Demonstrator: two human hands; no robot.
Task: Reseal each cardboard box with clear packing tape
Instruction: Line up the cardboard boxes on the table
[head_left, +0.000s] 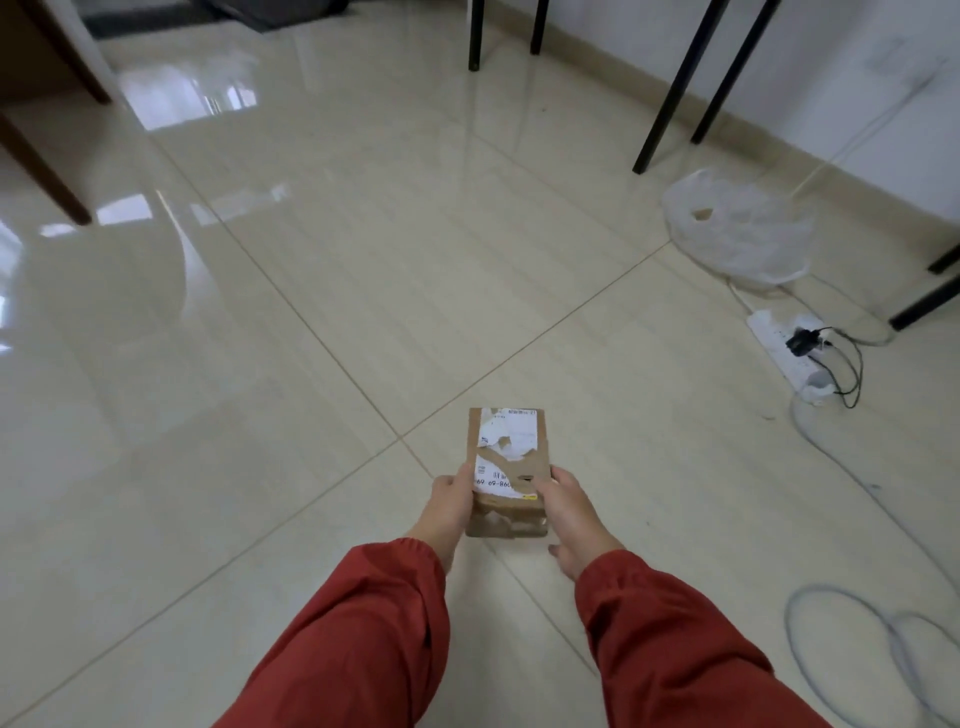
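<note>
Two arms in loose rust-red sleeves (363, 639) reach forward from the bottom edge of the view, and between them a small oblong brown cardboard box (508, 470) is held above the glossy cream tiled floor (363, 260), its long axis pointing away from the person. The left hand (447, 506) grips the box's near left edge, thumb on the top face and the fingers curled out of sight beneath; the right hand (571, 512) clamps the near right edge the same way, thumb lying across the top. The top face carries a torn white shipping label (506, 441) with bare cardboard showing through the rips, and some printed digits near the left thumb. Whether the box touches the floor cannot be told. To the right, near the frame edge, pale grey cable loops (857, 649) lie on the tiles. Farther out on the right sits a white power strip (774, 343) with a black plug and thin black cord in it. Beyond that lies a crumpled translucent white plastic bag (743, 228), just beside the slanted black metal furniture legs (675, 88) standing near the white wall. At far left, dark brown wooden legs (47, 166) rise from the floor.
</note>
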